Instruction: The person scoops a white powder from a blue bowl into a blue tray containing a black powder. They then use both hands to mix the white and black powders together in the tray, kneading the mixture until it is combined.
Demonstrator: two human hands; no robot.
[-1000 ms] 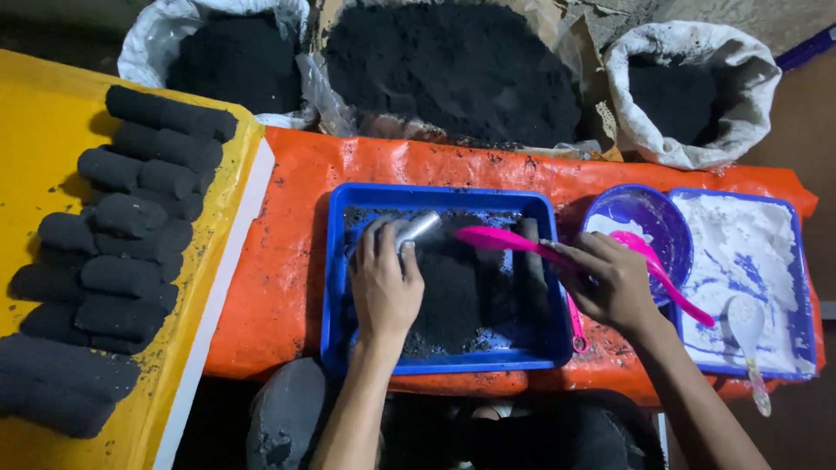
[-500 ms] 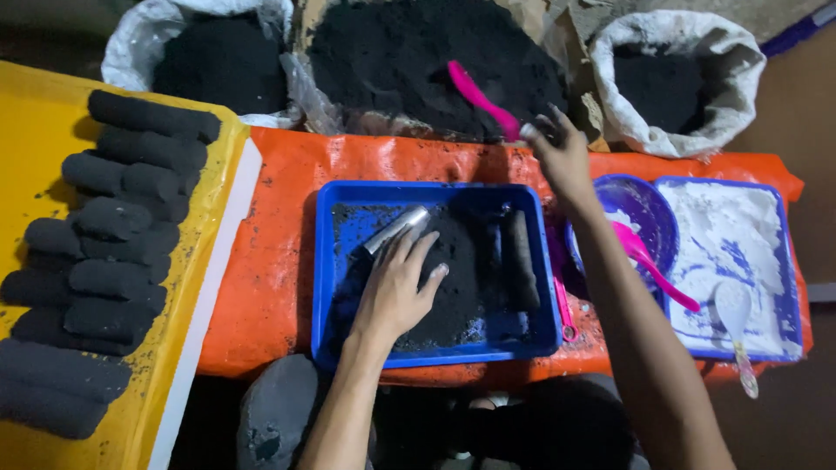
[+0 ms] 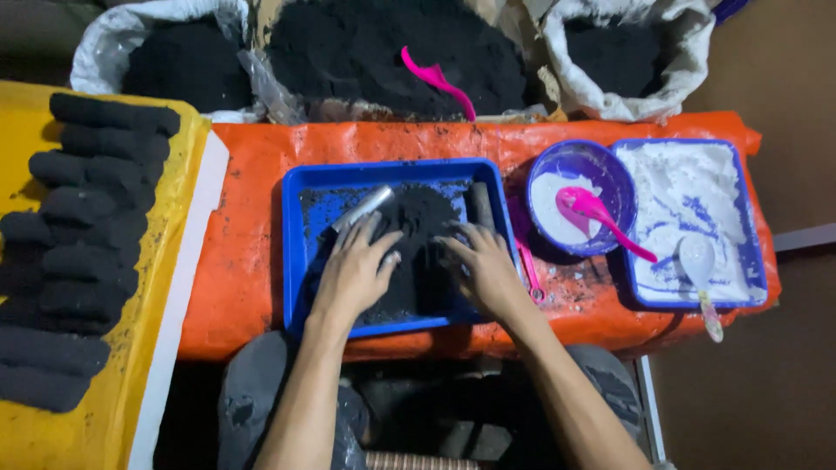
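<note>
The head camera looks straight down on a blue tray (image 3: 296, 252) that sits on an orange sheet (image 3: 252, 261). A mound of black powder (image 3: 418, 252) fills the middle of the tray. The left hand (image 3: 353, 274) lies flat on the left side of the mound, fingers spread and pressing down; it grasps nothing. Just beyond its fingertips a short metal tube (image 3: 359, 211) lies tilted in the powder, and whether a fingertip touches it is hard to make out. The right hand (image 3: 488, 270) rests on the right side of the mound, fingers loosely open and pointing left, also holding nothing. A dark roll (image 3: 480, 202) lies along the tray's right wall, just beyond that hand; its near end is hidden by the fingers.

To the right of the tray stands a purple bowl (image 3: 601, 165) with white powder and a pink spoon (image 3: 601, 218) leaning out of it. Further right a second blue tray (image 3: 751, 252) holds more white powder (image 3: 688, 191), with a white spoon (image 3: 701, 278) hanging over its near edge. A thin pink handle (image 3: 531, 274) shows between the first tray and the bowl, partly covered by the right hand.

On the far side three sacks of black powder are cut off by the top edge; a pink scoop (image 3: 435, 80) lies in the middle sack (image 3: 392, 52). At the left a yellow board (image 3: 174, 218) carries rows of black logs (image 3: 87, 218), cut off at the left edge. The person's knees below the sheet are dark and unclear.
</note>
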